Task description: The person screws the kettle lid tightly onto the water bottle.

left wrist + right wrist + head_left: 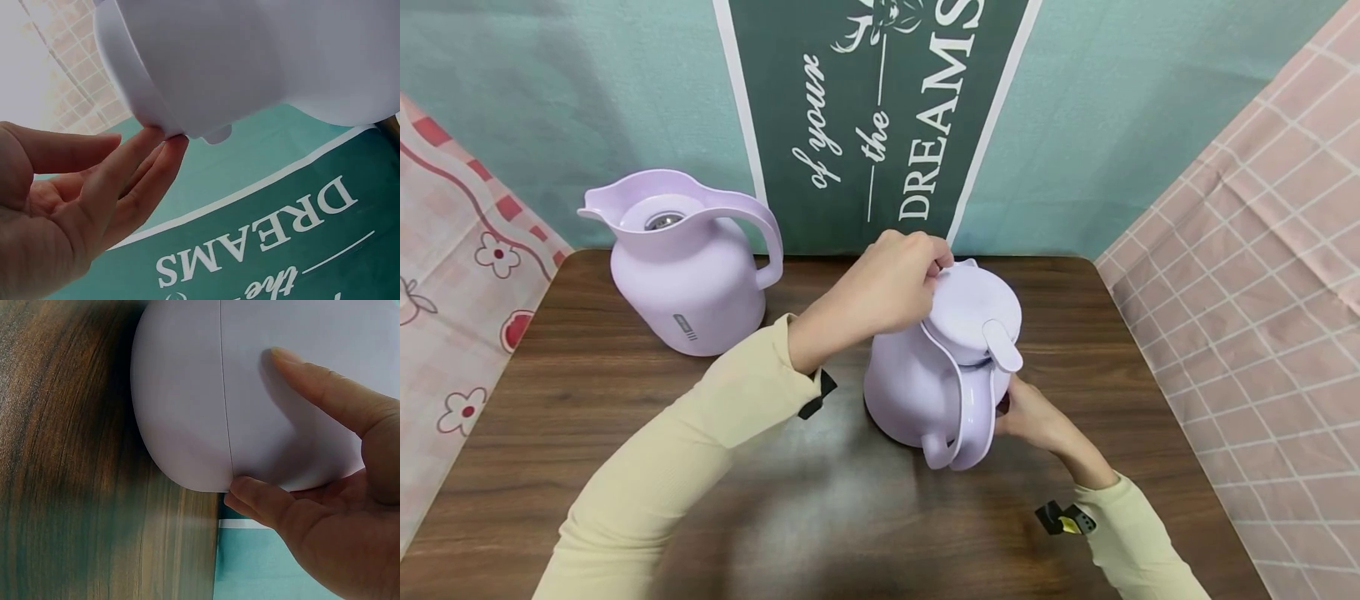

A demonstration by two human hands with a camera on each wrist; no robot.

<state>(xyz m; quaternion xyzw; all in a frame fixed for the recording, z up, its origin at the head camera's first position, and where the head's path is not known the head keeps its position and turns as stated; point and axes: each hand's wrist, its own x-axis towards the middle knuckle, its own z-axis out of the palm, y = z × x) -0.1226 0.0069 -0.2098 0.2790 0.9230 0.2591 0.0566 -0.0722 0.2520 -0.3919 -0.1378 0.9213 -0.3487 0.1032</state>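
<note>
A lilac thermos jug stands on the table, its round lid seated on top and its handle toward me. My left hand reaches over to the far left edge of the lid. In the left wrist view, the fingertips touch the lid's rim, with the thumb apart from it. Low on the jug's right side, my right hand grips the body. The right wrist view shows the thumb against one side and the fingers bent round the underside of the curve.
A second lilac jug stands at the back left without a lid, its mouth exposed and handle pointing right. The wooden table meets a green backdrop behind, with a pink tiled cloth on the right.
</note>
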